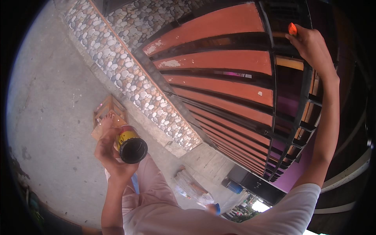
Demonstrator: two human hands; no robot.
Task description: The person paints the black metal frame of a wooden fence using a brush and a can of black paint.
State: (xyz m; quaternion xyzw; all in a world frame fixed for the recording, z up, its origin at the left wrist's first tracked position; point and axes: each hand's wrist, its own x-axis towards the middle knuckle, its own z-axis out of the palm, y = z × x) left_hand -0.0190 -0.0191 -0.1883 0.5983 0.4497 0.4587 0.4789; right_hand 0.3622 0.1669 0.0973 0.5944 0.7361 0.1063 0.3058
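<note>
My left hand [117, 161] grips a paint can [127, 138] with a red and yellow outside. Its open mouth faces me, and the rim and inside are black. My right hand [312, 47] is raised high at the upper right, closed around a tool with a bright orange handle [292, 29]; its other end is hidden by the hand. Close to that hand runs the black metal frame [273, 88] of a fence. Terracotta-coloured panels [217, 61] fill the frame, some with pale patches where paint has come off.
One bare foot is on a small wooden stool [98, 134] above the concrete floor [55, 117]. A low pebble-patterned wall [129, 66] carries the fence. Another person [195, 189] is farther off, near a blue barrel [234, 187]. Curved pale bars [346, 173] stand at the right.
</note>
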